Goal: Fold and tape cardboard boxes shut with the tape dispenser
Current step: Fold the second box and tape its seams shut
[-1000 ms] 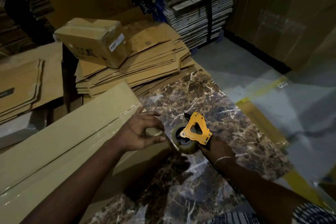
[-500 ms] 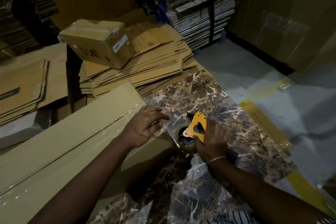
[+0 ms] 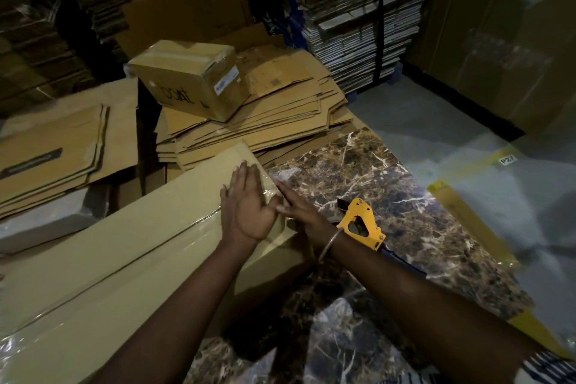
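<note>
On the marble tabletop (image 3: 405,190) | tape dispenser (image 3: 363,226) now set down beside right wrist, released since a second ago | left hand (image 3: 247,201) and right hand (image 3: 293,204) flat, fingers straight, pressing tape onto long cardboard box (image 3: 124,243) end | seam taped, being smoothed.
</note>
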A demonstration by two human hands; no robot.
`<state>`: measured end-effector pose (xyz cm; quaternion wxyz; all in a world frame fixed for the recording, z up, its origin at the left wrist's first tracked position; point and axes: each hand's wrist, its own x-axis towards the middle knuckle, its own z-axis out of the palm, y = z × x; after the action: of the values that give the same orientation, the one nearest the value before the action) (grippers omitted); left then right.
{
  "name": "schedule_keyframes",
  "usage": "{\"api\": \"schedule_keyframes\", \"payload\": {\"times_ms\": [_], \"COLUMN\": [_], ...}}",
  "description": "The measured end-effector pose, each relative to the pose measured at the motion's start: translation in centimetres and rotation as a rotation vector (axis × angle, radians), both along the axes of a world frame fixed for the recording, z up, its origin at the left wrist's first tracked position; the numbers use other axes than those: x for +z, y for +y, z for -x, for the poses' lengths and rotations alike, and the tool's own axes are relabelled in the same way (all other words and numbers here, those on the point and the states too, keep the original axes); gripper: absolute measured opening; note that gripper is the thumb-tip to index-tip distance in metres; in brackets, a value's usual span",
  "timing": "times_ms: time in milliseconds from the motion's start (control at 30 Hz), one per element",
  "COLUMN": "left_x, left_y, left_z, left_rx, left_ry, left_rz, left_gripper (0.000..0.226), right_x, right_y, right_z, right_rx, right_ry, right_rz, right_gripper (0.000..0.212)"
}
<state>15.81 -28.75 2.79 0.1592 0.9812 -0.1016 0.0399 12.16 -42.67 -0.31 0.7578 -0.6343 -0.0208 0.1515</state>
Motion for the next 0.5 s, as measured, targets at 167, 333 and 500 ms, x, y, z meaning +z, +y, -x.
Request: {"api": "schedule_keyframes", "payload": {"times_ms": [167,333,500], "left_x": [-0.27,-0.34,-0.21], "left_y": [-0.26,-0.04,0.10], "left_z": [-0.45,-0.78,-0.77], "left_rx": [0.051,0.022,0.018], "left_ry": [0.069,0.147,0.147], "left_rz": [-0.059,-0.116,-0.089], "left_gripper": [0.081,0.082,0.089], "right_x": [0.00,-0.54,0.44], "right_y": [-0.08,-0.08,-0.63], "right_z": [0.04,-0.19,-0.63], "right_rx": [0.011,-0.002,0.123], "right_ry": [0.022,0.057,0.162], "right_rz": [-0.008,0.014,0.121], "right_gripper": [0.060,0.051,0.090]}}
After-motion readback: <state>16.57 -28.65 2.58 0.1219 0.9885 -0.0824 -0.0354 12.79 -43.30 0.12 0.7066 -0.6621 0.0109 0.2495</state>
